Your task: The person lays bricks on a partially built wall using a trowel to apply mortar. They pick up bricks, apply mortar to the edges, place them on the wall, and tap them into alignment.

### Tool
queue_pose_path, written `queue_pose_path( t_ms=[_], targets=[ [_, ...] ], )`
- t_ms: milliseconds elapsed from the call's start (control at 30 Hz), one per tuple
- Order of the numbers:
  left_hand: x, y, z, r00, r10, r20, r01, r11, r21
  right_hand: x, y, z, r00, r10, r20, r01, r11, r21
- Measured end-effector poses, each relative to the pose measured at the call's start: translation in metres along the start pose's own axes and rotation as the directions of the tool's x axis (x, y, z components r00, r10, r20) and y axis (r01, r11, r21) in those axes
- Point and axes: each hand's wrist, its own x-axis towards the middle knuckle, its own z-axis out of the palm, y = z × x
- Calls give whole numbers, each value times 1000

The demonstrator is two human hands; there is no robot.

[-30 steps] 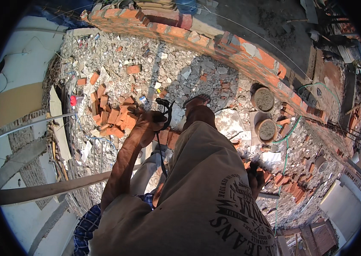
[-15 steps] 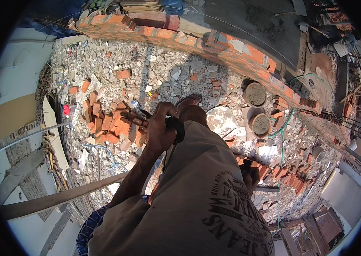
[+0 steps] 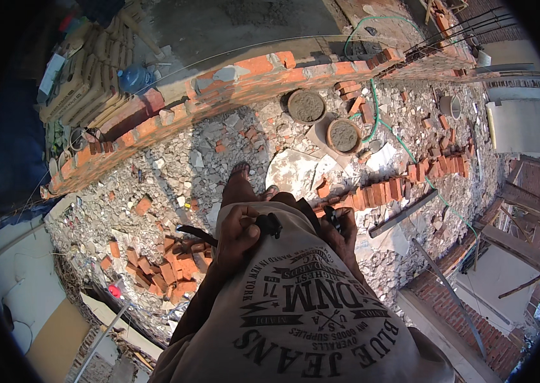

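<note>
My left hand [image 3: 237,237] is at the left front of my shirt, its fingers curled in a pinch. Against its fingertips is a small black piece [image 3: 269,225], which looks like a buckle or strap end. From the outer side of that hand a dark narrow strip [image 3: 196,234] sticks out; I cannot tell whether it joins the black piece. Across the shirt, my right hand [image 3: 345,231] is closed round a similar black piece [image 3: 330,216]. Both hands are in front of my body at waist height, apart from each other. My bare foot [image 3: 240,168] stands on rubble.
Broken rubble [image 3: 174,143] covers the ground. A low brick wall [image 3: 244,80] runs beyond my feet. Two round tubs of mortar [image 3: 307,106] stand near it. Loose bricks [image 3: 171,265] lie on the left, with a brick row [image 3: 378,193] on the right. A green hose [image 3: 404,140] crosses the rubble.
The view has swung toward the right. My right hand has come up from beside my body to the front of the shirt. My left hand has drawn in closer to my body.
</note>
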Motion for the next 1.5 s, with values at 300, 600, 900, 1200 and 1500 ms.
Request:
queue_pose_path(
  t_ms=[300, 600, 900, 1200, 1500],
  targets=[
    [24, 19, 11, 930, -295, 219, 307, 951, -25, -11, -28, -1, 986, 105, 127, -116, 990, 77],
    [41, 13, 26, 897, -325, 299, 388, 903, -186, -7, -24, -4, 965, 113, 237, -119, 993, 12],
    [51, 12, 22, 856, -480, 191, 503, 860, -88, -11, -26, 6, 962, 79, 263, -86, 996, 16],
    [60, 18, 32, 863, -455, 221, 464, 886, 15, -1, -32, 5, 946, 90, 312, -4, 964, -266],
    [77, 9, 36, 855, -500, 139, 471, 860, 197, 18, -19, 5, 941, 75, 331, 12, 967, -253]
  ],
)
